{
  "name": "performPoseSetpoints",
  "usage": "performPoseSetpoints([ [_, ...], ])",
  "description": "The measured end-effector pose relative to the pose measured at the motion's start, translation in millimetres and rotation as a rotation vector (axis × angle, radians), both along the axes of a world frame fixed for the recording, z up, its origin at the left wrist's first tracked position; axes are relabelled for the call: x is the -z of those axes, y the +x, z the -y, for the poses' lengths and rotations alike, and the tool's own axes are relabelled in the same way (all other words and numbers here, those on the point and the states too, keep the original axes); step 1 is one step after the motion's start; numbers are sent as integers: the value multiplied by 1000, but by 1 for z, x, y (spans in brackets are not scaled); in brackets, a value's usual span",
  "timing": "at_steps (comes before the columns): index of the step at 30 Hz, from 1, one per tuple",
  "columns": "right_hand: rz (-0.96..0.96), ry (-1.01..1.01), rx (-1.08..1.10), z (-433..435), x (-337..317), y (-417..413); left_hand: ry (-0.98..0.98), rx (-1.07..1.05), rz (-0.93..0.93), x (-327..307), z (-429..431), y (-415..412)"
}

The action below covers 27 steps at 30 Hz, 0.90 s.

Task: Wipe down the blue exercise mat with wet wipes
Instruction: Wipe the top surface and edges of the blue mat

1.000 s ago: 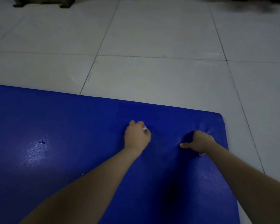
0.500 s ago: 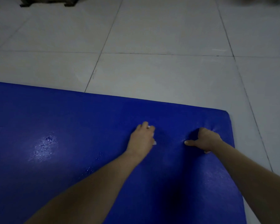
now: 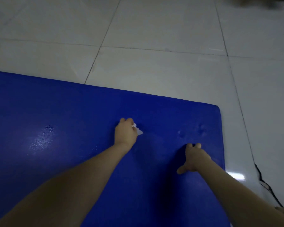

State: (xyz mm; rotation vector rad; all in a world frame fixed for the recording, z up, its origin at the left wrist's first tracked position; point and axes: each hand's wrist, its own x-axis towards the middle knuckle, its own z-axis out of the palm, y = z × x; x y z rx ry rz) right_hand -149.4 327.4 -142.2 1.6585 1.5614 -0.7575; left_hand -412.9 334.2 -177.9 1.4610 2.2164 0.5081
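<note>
The blue exercise mat (image 3: pixel 72 125) lies on the tiled floor and fills the lower left of the head view; its far right corner is rounded. My left hand (image 3: pixel 125 133) presses down on the mat's middle and grips a small white wet wipe (image 3: pixel 138 130), of which only a crumpled bit shows at the hand's right side. My right hand (image 3: pixel 194 158) rests on the mat nearer to me and close to the right edge, fingertips down and thumb spread out to the left. Wet sheen shows on the mat at the left.
Pale floor tiles (image 3: pixel 154 46) surround the mat beyond its far and right edges. A thin dark cable (image 3: pixel 262 182) runs over the floor to the right of the mat. A dark blurred shape sits at the top right corner.
My right hand has lifted off its spot near the corner and come back towards me, leaving dents in the mat there. My left hand has stayed roughly in place with more of the wipe showing.
</note>
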Motion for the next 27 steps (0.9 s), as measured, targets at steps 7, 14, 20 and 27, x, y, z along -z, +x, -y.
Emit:
performPoseSetpoints([
  [7,-65,-7,-39,-12,3,1,20,303,97,11,27,116],
  [14,-76,8,-25,-12,-2,-2,41,545,-139,12,25,105],
  [20,-82,19,6,-11,-5,0,-40,283,-235,10,30,-4],
  [27,-97,35,-20,-9,-7,1,-37,-167,-213,12,42,-46],
])
